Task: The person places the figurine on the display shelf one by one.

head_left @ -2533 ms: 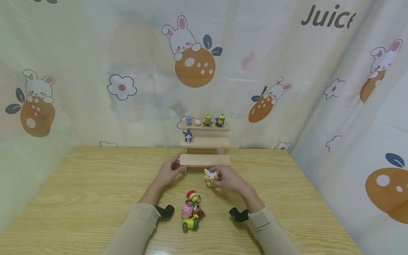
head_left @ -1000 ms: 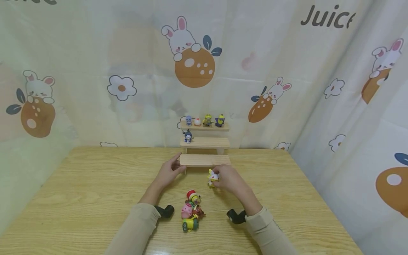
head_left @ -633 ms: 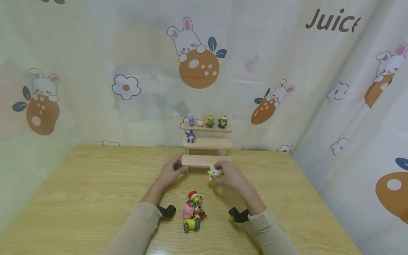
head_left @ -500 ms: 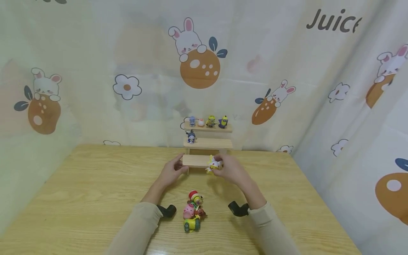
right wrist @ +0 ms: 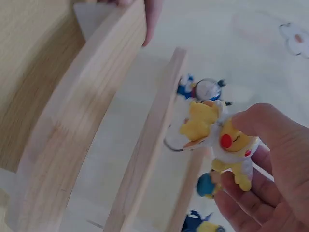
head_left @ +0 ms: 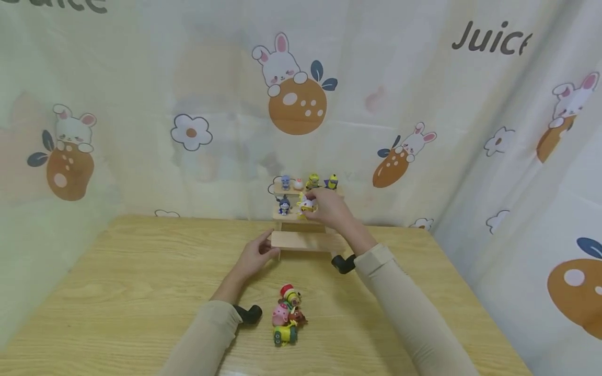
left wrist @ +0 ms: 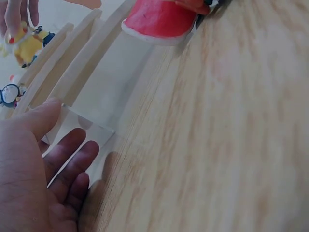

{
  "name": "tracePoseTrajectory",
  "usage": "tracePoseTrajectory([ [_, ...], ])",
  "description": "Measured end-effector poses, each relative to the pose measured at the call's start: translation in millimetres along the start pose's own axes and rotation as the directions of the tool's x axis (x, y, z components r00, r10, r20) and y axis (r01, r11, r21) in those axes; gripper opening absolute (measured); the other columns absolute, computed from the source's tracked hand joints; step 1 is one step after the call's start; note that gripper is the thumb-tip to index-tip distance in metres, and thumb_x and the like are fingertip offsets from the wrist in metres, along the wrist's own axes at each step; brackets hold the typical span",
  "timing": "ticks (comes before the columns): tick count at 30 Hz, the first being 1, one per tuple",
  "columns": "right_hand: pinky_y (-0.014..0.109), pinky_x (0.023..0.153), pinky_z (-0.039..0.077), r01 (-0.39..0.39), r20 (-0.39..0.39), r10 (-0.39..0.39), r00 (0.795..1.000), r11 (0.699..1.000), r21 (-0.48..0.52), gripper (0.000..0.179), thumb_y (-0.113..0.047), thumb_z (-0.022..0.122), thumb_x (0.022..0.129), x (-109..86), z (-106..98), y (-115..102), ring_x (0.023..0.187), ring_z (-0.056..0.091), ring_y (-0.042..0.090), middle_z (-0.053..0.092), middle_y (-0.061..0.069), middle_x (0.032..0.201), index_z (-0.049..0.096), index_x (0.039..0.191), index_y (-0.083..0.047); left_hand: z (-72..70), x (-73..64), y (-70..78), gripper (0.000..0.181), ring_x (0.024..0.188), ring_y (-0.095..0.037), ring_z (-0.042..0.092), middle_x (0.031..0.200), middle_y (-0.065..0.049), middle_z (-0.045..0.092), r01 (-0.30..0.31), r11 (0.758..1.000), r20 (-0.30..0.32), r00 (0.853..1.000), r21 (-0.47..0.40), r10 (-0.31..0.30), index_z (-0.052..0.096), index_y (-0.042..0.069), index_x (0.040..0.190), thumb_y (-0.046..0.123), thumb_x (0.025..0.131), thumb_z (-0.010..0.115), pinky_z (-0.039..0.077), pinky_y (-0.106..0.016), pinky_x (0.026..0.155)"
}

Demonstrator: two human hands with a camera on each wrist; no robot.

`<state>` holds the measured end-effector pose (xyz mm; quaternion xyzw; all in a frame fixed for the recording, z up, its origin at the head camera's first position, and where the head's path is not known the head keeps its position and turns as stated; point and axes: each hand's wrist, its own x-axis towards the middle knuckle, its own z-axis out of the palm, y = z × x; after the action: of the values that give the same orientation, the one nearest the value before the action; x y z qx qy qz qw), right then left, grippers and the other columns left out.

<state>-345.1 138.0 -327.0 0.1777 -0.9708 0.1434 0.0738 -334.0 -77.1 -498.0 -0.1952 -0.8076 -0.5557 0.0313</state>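
Observation:
My right hand (head_left: 329,206) pinches a yellow-and-white toy figurine (head_left: 305,204) with red cheeks at the middle step of a wooden tiered stand (head_left: 301,240). The right wrist view shows thumb and fingers around the figurine (right wrist: 231,145), its feet pointing down past the fingers. Just left of it, a dark blue-and-white figurine (head_left: 283,206) stands on the same step. My left hand (head_left: 254,256) holds the left end of the lowest step, its thumb (left wrist: 46,116) against the board's edge and the other fingers loosely bent beside the white side support.
Several figurines line the top step, among them a white one (head_left: 298,184) and a yellow one (head_left: 312,181). Nearer me on the table lies a pile with a pink pig (head_left: 280,315), a red-hatted figure (head_left: 288,292) and a yellow-green piece (head_left: 285,335). A printed curtain (head_left: 226,104) hangs behind.
My right hand has lifted the yellow-and-white figurine from in front of the lowest step up and away to the middle step. The left hand stays on the stand; the head view shifts slightly.

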Motion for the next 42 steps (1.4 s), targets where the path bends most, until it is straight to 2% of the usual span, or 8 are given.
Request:
tracePoseTrajectory([
  [5,0.039,0.090,0.050,-0.012,0.025,0.012,1.000,0.999,-0.033,0.048,-0.030,0.072,0.083,17.0,4.9,3.7,0.109,0.059,0.025,0.063,0.008,0.120,0.060,0.123,-0.007,0.8,-1.6,0.0,0.066,0.091,-0.021,0.063,0.104,-0.014,0.067,0.005,1.000,-0.007,1.000,0.010,-0.005,0.038,0.003,0.145,0.022,0.089,0.067,0.051,-0.034,0.085],
  [12,0.039,0.092,0.050,-0.034,0.044,0.035,0.998,0.999,-0.029,0.049,-0.030,0.072,0.084,26.8,10.8,4.1,0.111,0.058,0.025,0.063,0.008,0.122,0.060,0.125,-0.007,-0.8,-0.6,-1.6,0.066,0.089,-0.017,0.062,0.101,-0.011,0.067,0.003,1.000,-0.010,1.000,0.025,-0.003,0.039,0.007,0.145,0.024,0.088,0.068,0.051,-0.033,0.084],
  [18,0.038,0.092,0.050,-0.025,0.037,0.025,0.999,1.000,-0.003,0.048,-0.028,0.072,0.084,29.9,15.8,6.4,0.110,0.060,0.025,0.063,0.008,0.122,0.059,0.125,-0.008,-0.4,0.4,-0.2,0.065,0.089,-0.018,0.062,0.101,-0.011,0.067,0.009,0.999,-0.018,1.000,0.031,-0.009,0.039,0.008,0.145,0.023,0.088,0.068,0.051,-0.034,0.085],
  [29,0.041,0.098,0.045,-0.004,0.002,0.004,1.000,0.993,-0.119,0.044,-0.030,0.072,0.082,33.6,17.2,6.9,0.114,0.051,0.026,0.056,0.007,0.121,0.064,0.121,-0.012,-0.3,1.0,-1.9,0.066,0.087,-0.017,0.061,0.099,-0.011,0.067,0.008,1.000,-0.017,1.000,0.025,-0.008,0.039,0.004,0.144,0.023,0.088,0.069,0.050,-0.032,0.082],
  [37,0.047,0.103,0.041,-0.012,0.019,0.015,1.000,0.991,-0.135,0.046,-0.033,0.070,0.084,33.9,14.3,5.7,0.125,0.046,0.031,0.051,0.012,0.135,0.062,0.125,-0.013,-0.7,1.1,-1.7,0.066,0.087,-0.015,0.061,0.099,-0.009,0.068,0.014,1.000,-0.013,1.000,0.019,-0.014,0.039,0.005,0.144,0.024,0.088,0.068,0.050,-0.030,0.081],
  [42,0.047,0.101,0.043,-0.020,0.018,0.023,1.000,0.989,-0.144,0.046,-0.034,0.070,0.085,34.3,15.1,6.3,0.122,0.048,0.030,0.051,0.012,0.133,0.062,0.126,-0.014,-1.0,1.0,-3.0,0.067,0.087,-0.015,0.061,0.099,-0.009,0.068,0.009,1.000,-0.012,1.000,0.015,-0.009,0.039,0.005,0.144,0.026,0.088,0.069,0.050,-0.031,0.082],
])
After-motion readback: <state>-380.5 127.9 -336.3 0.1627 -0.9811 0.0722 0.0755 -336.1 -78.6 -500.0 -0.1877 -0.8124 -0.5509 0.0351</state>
